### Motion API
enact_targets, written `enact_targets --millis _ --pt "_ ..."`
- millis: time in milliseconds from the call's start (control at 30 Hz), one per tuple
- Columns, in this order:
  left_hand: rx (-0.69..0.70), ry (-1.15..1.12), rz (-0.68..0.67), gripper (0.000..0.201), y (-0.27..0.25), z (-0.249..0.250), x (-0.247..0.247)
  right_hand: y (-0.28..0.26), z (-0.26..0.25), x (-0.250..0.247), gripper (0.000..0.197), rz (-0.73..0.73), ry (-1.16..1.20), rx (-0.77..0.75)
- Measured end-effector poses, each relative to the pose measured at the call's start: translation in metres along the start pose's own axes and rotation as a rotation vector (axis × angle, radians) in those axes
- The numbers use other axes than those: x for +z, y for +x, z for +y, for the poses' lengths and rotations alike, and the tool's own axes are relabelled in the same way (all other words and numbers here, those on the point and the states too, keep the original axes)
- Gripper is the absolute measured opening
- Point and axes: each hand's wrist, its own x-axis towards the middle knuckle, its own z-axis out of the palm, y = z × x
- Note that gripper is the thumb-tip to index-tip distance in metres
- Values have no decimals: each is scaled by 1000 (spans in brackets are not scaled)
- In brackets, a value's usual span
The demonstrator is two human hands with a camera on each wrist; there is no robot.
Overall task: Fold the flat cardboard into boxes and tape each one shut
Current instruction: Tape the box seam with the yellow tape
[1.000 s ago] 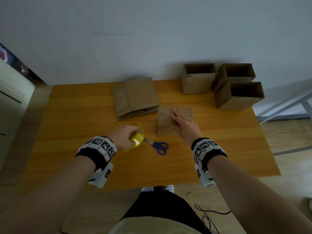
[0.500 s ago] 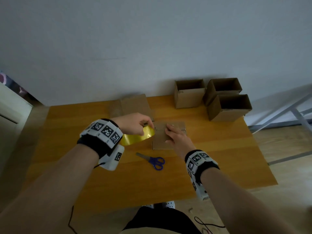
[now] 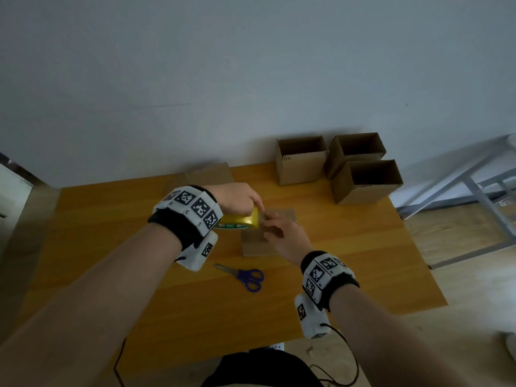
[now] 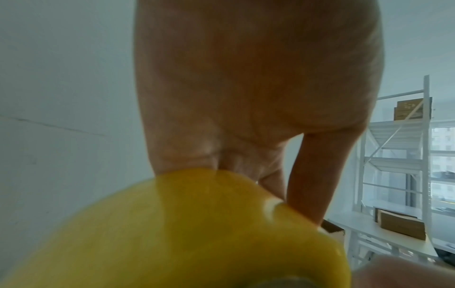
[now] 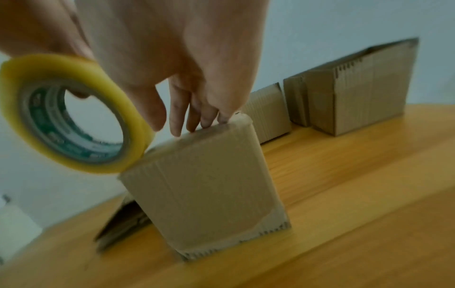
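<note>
My left hand (image 3: 240, 202) grips a yellow tape roll (image 3: 240, 220) by its rim and holds it against the left top edge of a folded cardboard box (image 3: 259, 244) in the middle of the table. In the right wrist view the tape roll (image 5: 74, 117) stands upright, touching the box (image 5: 209, 185). My right hand (image 3: 275, 227) lies on the box top; its straight fingertips (image 5: 192, 120) rest on the top edge and the thumb is close to the roll. In the left wrist view the tape roll (image 4: 172, 233) fills the lower part under my left hand (image 4: 246, 97).
Three open-topped boxes (image 3: 301, 166) (image 3: 354, 152) (image 3: 365, 185) stand at the table's back right. A flat cardboard stack (image 3: 209, 175) lies behind my left hand. Blue-handled scissors (image 3: 245, 276) lie in front of the box on the wooden table (image 3: 111, 233). A white metal frame (image 3: 474, 185) stands at the right.
My left hand has lifted the tape roll from beside the scissors and brought it forward to the box's left edge. My right hand has stayed on the box.
</note>
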Motion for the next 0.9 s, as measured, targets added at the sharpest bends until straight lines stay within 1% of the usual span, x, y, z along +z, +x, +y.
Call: enact_targets --millis 33,100,200,300,500,600,667,800,900 --pt "2 10 5 45 2 1 0 2 -3 -2 31 0 134 68" --pt "0 25 9 45 4 4 0 5 -9 -6 29 -4 382 180" --pt "-11 41 6 45 7 7 0 4 -19 -16 34 -21 502 243" --pt "-24 44 10 46 10 6 1 4 -22 -23 35 -1 607 266" --pt "-17 53 19 47 11 9 2 12 -15 -19 22 -36 595 239" --pt "-10 60 35 45 11 7 3 14 -13 -17 22 -32 575 226" --pt "-8 80 68 43 11 6 3 13 -12 -17 22 -29 564 202" --pt "-27 105 181 34 14 2 7 13 -10 -17 19 -14 537 195" --pt "-22 127 196 27 18 1 7 12 -7 -17 13 -18 522 190"
